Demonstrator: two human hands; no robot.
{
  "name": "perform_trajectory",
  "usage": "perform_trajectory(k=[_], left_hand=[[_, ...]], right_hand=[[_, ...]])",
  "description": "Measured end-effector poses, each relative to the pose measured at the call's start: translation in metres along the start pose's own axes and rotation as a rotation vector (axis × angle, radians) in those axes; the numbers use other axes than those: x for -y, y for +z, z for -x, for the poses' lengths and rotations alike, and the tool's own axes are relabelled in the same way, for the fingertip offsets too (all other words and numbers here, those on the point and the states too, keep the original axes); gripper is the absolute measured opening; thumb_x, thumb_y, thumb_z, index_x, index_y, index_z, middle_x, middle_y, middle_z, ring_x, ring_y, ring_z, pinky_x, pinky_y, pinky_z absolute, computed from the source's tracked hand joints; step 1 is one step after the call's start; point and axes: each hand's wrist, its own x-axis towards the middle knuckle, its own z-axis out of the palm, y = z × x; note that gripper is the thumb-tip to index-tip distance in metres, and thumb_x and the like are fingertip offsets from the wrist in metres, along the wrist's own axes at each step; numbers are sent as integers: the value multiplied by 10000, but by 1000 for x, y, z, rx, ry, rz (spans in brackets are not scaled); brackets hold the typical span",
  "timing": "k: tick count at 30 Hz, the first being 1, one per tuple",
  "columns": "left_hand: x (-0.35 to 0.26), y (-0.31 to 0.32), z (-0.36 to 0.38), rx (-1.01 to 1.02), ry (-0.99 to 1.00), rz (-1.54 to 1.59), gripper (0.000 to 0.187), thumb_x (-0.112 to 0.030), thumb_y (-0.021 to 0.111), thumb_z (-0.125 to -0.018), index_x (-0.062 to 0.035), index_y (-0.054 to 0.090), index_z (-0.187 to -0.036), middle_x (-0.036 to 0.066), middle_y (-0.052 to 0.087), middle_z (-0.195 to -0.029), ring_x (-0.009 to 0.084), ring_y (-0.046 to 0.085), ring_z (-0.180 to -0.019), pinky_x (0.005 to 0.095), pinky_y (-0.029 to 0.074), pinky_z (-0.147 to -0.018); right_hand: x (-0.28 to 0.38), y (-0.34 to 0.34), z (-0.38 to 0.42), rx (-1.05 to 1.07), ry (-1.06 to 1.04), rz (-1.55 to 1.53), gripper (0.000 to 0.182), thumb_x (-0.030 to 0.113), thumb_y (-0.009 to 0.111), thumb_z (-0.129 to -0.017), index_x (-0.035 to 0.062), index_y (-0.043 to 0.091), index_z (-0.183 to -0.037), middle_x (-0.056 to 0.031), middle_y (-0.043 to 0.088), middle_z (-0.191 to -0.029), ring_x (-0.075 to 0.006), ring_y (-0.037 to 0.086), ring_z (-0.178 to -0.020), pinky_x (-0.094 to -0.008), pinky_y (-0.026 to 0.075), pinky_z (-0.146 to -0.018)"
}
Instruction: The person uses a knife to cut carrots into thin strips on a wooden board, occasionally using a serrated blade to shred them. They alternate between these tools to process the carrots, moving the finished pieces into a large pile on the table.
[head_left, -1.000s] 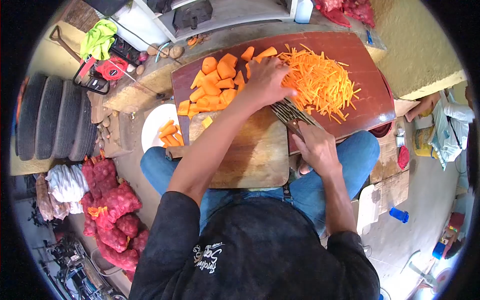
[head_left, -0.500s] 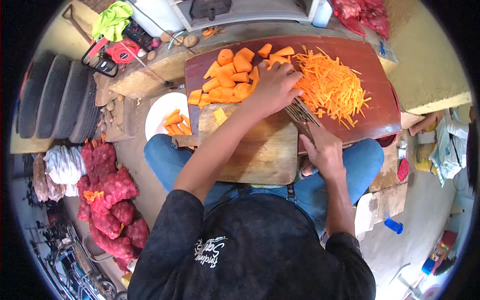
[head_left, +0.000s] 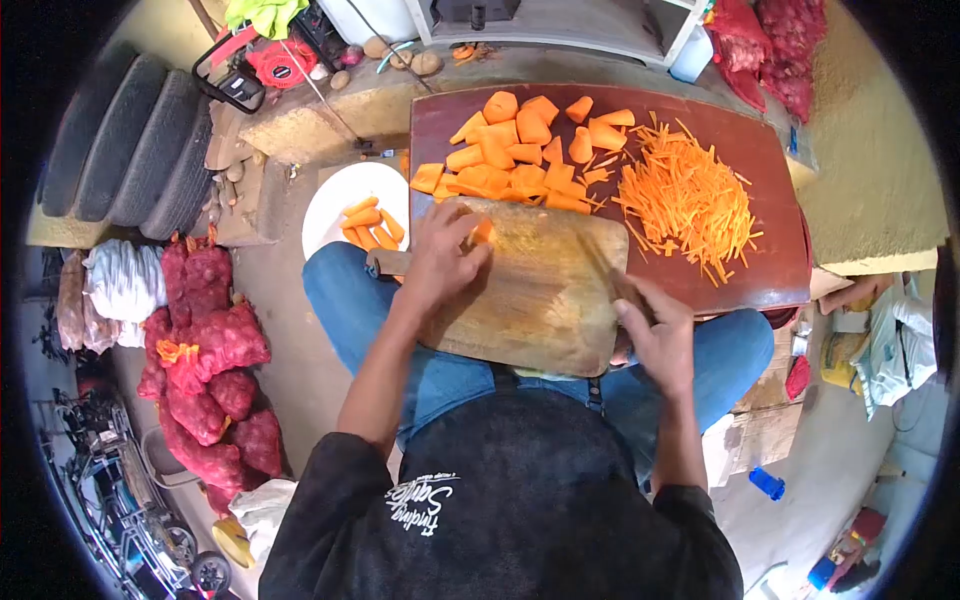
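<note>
My left hand (head_left: 446, 258) is at the left side of the wooden cutting board (head_left: 530, 300), its fingers closed on a small carrot piece (head_left: 483, 232). My right hand (head_left: 660, 325) grips a knife (head_left: 603, 258), whose blurred blade hangs over the board's right part. The board rests across my lap against the dark red table (head_left: 700, 110). Behind it on the table lie several peeled carrot chunks (head_left: 497, 145). To their right is a heap of thin carrot strips (head_left: 690, 190).
A white bowl (head_left: 325, 205) with several carrot pieces (head_left: 372, 222) stands left of the table. Filled red mesh sacks (head_left: 215, 340) and stacked tyres (head_left: 140, 140) are farther left. A low ledge (head_left: 310, 130) runs behind the table.
My left hand has moved from the chunks and knife back to the board's left side. The knife has come from beside the strips to over the board. The view has shifted somewhat.
</note>
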Motion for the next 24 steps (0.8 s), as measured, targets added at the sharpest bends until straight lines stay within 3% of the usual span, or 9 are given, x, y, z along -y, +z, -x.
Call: perform_trajectory(k=[2, 5, 9, 15, 24], left_hand=[[-19, 3, 2, 4, 23, -41, 387, -223, 886, -838, -84, 781, -1183, 141, 681, -1191, 377, 620, -1173, 528, 450, -1014], [-60, 2, 24, 49, 30, -48, 341, -232, 885, -868, -80, 781, -1155, 141, 674, -1133, 368, 633, -1124, 521, 456, -988], [-81, 13, 46, -11, 41, -45, 301, -218, 864, -904, -78, 786, -1159, 154, 660, -1170, 369, 621, -1136, 522, 449, -980], [-77, 12, 44, -41, 99, -51, 237, -202, 824, -935, -85, 788, -1138, 126, 628, -1142, 344, 596, -1122, 506, 422, -935], [-78, 10, 41, 61, 121, -86, 258, -173, 808, -879, -89, 778, -1121, 77, 645, -1123, 319, 601, -1120, 511, 427, -948]], right_hand=[[8, 7, 6, 164, 203, -66, 383, 110, 815, -1003, -51, 743, -1343, -214, 826, -1195, -194, 789, -1071, -358, 608, -947], [25, 21, 13, 250, 116, -86, 403, 117, 756, -1053, -34, 693, -1421, -236, 802, -1245, -286, 804, -1095, -380, 600, -969], [40, 28, 25, 364, 55, -15, 417, 122, 681, -1099, -9, 619, -1489, -297, 747, -1249, -483, 747, -1176, -436, 596, -985], [60, 28, 36, 368, -13, 66, 473, 123, 736, -1059, 17, 612, -1504, -290, 745, -1256, -493, 742, -1155, -476, 606, -943], [50, 47, 36, 341, -193, 227, 588, 73, 729, -1032, -24, 502, -1566, -314, 740, -1083, -528, 724, -1006, -562, 583, -843]])
